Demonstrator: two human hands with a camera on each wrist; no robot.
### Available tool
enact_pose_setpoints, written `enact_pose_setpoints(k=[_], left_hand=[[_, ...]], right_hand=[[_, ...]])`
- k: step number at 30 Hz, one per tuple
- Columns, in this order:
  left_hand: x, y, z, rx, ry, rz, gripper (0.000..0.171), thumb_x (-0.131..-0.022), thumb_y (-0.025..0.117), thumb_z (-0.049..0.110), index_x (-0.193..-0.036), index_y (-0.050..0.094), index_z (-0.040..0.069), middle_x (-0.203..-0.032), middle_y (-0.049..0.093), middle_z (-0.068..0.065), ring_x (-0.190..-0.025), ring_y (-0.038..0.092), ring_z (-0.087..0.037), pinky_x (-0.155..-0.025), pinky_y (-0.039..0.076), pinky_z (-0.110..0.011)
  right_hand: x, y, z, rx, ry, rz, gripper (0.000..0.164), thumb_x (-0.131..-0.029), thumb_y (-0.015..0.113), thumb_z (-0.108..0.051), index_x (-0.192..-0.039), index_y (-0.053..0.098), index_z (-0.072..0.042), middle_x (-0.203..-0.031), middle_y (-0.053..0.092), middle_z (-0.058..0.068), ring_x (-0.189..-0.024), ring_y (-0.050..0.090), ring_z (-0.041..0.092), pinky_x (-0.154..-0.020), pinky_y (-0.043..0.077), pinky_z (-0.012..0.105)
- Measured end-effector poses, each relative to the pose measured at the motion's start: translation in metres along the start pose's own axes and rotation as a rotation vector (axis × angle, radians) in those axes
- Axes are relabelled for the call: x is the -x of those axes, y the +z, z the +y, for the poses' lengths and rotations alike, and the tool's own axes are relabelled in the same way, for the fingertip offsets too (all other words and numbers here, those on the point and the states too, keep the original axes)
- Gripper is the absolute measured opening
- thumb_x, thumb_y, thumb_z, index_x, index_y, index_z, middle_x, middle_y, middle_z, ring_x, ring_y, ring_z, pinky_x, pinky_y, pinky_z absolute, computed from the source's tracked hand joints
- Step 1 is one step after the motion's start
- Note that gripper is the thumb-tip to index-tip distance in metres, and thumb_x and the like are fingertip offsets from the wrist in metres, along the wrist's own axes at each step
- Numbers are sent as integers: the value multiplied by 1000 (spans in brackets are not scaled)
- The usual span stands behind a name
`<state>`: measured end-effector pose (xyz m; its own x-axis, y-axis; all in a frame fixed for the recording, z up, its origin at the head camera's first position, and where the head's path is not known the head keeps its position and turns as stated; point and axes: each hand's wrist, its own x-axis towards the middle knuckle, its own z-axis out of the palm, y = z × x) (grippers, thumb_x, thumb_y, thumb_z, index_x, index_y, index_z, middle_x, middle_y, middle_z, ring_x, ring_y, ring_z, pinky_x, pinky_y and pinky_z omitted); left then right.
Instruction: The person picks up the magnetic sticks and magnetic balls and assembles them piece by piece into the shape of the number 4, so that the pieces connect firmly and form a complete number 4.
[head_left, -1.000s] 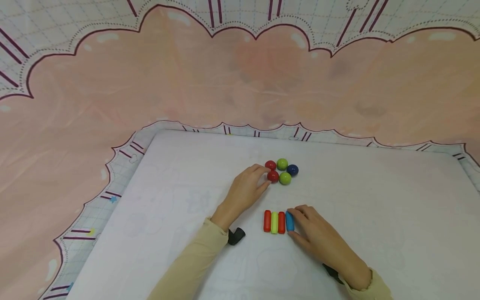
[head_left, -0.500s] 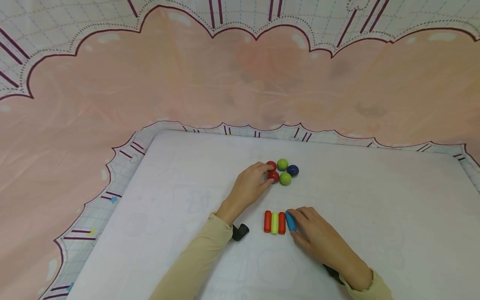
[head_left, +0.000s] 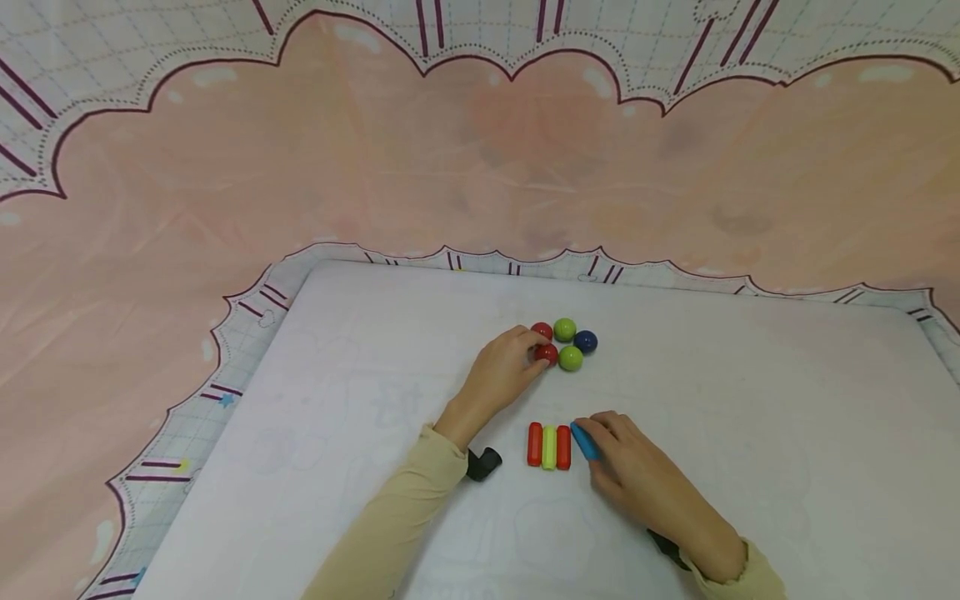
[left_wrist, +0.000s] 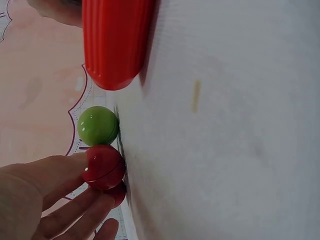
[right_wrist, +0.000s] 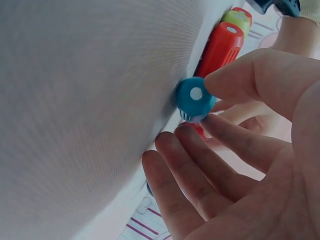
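A blue cylinder lies slanted on the tabletop, two glossy red balls farther off.

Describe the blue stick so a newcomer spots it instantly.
On the white surface, below the balls in the head view, lies a row of three parallel sticks: red, yellow-green, red. Just right of it, pinched by the right hand, is the blue stick. Unlike its neighbours, it's blue and slanted out of line.

White surface amid a peach print

A pale gridded border runs along the white surface's far and left edges, its dark scalloped outline meeting the peach print. Paired maroon strokes mark it (with a small blue star on the left). Another gridded band crosses the top. The light is soft.
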<state>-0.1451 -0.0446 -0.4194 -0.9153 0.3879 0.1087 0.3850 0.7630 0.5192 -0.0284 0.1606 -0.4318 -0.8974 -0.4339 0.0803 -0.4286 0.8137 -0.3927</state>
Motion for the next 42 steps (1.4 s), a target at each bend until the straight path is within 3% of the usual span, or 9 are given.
enact_pose_setpoints(k=[18, 42], left_hand=[[0, 2, -1, 85, -37, -28, 25, -91, 74, 17, -114, 69, 9, -101, 68, -3, -88, 59, -15, -83, 53, -26], [-2, 3, -3, 101, -56, -50, 30, -90, 74, 17, -118, 67, 8, -107, 66, -4, -92, 58, -16, -85, 53, -24]], right_hand=[[-2, -1, -1, -1, 30, -22, 45, -83, 71, -2, -126, 63, -7, -115, 62, 4, -102, 57, 15, -89, 57, 36], [-7, -7, 5, -54, 71, -6, 32, -82, 75, -4, -113, 68, -4, -99, 64, 1, -87, 56, 12, -82, 58, 34]])
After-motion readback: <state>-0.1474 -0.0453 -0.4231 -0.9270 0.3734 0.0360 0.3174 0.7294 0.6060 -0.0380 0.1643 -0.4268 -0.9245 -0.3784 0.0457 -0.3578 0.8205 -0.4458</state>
